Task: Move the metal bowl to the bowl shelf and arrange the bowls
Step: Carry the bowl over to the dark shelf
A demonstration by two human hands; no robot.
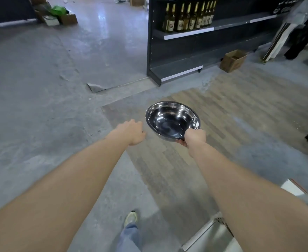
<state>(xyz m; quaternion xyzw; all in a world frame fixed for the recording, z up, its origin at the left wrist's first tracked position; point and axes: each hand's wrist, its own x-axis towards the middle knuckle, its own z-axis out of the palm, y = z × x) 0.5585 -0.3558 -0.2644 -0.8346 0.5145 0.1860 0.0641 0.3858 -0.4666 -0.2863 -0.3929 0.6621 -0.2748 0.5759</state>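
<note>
A: One metal bowl (173, 120) is in view, held out in the air above the floor (40, 110), in front of the person at the end of the right arm.

B: And how does the right hand (195, 136) take it?

A: It pinches the bowl at the near rim. The thumb side lies over the top of the rim, and fingertips (181, 142) show below, curled under the bowl's outer wall. So the bowl sits beyond the fingers, with its open side facing up and tilted a little toward the camera.

B: Is the left hand (134, 132) on it too?

A: No. The left hand hangs just beside the bowl's left edge, apart from it, holding nothing. Its back faces the camera and its fingers bend loosely downward.

B: What lies under the bowl?

A: The floor changes there: grey concrete on the left, a patch of wood-pattern covering under the bowl and to the right.

B: Where is the shelving?

A: A dark shelf unit (182, 57) stands well beyond the bowl, up and to the right. A row of glass bottles (187, 18) with gold tops stands on one of its upper shelves. An open cardboard box (232, 60) sits on the floor near its base.

B: Anything closer in?

A: A pale shoe (131, 218) and a blue trouser leg (129, 237) show at the bottom, between the two forearms.
</note>
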